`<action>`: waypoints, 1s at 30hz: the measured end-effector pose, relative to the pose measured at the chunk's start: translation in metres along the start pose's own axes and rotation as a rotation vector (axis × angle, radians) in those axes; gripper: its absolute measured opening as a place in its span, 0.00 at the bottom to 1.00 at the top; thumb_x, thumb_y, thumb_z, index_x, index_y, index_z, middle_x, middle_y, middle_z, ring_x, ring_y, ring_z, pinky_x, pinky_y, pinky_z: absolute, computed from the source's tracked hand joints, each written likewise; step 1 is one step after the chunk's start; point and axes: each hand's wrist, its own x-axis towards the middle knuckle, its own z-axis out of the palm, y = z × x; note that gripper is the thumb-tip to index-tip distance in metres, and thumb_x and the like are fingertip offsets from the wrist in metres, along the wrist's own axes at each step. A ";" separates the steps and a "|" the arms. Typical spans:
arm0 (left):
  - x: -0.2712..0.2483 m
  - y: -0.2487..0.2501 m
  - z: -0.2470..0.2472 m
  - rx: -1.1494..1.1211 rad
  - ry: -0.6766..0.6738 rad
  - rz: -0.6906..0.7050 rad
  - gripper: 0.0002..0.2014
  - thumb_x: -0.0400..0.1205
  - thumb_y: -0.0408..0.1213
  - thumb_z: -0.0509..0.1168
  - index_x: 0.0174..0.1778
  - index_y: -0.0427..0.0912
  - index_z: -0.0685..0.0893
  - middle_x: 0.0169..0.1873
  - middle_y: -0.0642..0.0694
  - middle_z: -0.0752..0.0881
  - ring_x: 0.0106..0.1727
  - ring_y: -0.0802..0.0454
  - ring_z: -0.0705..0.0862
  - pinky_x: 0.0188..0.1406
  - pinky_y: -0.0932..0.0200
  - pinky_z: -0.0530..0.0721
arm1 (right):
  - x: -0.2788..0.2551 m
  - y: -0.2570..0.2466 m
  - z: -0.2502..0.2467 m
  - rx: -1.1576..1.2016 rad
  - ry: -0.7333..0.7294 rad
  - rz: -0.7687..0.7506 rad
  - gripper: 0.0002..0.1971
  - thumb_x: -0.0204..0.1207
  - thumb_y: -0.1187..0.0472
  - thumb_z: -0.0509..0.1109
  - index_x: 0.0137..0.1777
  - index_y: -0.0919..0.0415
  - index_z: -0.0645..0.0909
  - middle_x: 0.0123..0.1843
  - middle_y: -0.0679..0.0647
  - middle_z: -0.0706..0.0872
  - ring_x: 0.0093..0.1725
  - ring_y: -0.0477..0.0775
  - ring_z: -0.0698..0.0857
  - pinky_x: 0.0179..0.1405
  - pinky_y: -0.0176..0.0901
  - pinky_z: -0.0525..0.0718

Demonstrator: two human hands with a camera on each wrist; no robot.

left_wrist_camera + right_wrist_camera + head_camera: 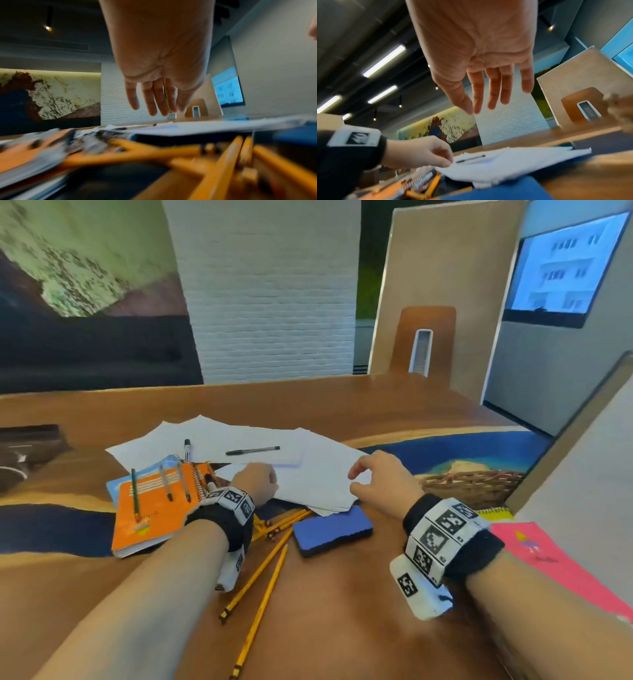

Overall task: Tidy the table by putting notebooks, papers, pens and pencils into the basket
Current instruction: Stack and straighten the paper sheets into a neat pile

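Both hands are hovering over the loose stack of white paper sheets (308, 474) lying mid-bench. The left hand (255, 482) and the right hand (380, 477) are holding nothing, fingers (477, 93) relaxed and spread. The woven wicker basket (472, 484) is sitting at the right edge of the bench.

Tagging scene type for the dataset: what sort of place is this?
Probably an office meeting room: a long wooden table strewn with loose white papers, a wall-mounted screen, and strip ceiling lights.

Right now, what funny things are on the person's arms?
Both arms are bare, no sleeves. Each wrist wears a black band with white blocks printed with black square patterns. The left wrist band has the same blocks, and a white box hangs under each.
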 end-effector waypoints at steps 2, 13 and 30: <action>-0.009 -0.020 0.004 0.067 0.003 0.013 0.07 0.84 0.40 0.61 0.51 0.42 0.81 0.53 0.42 0.83 0.53 0.44 0.80 0.54 0.50 0.80 | 0.009 -0.005 0.019 -0.055 -0.065 -0.001 0.09 0.74 0.58 0.66 0.51 0.53 0.85 0.59 0.54 0.81 0.59 0.57 0.80 0.60 0.54 0.79; -0.012 -0.027 0.021 0.335 0.067 0.294 0.15 0.88 0.43 0.52 0.65 0.44 0.78 0.60 0.45 0.80 0.63 0.46 0.75 0.58 0.52 0.72 | 0.049 -0.008 0.085 -0.302 -0.222 0.027 0.17 0.80 0.50 0.64 0.68 0.49 0.78 0.69 0.52 0.77 0.71 0.56 0.73 0.69 0.49 0.69; 0.025 -0.031 0.032 0.229 -0.094 0.253 0.17 0.88 0.45 0.52 0.62 0.41 0.81 0.60 0.43 0.82 0.63 0.45 0.79 0.63 0.50 0.75 | 0.074 -0.006 0.108 -0.409 -0.277 0.033 0.16 0.82 0.67 0.56 0.65 0.60 0.77 0.63 0.59 0.80 0.63 0.62 0.81 0.58 0.48 0.78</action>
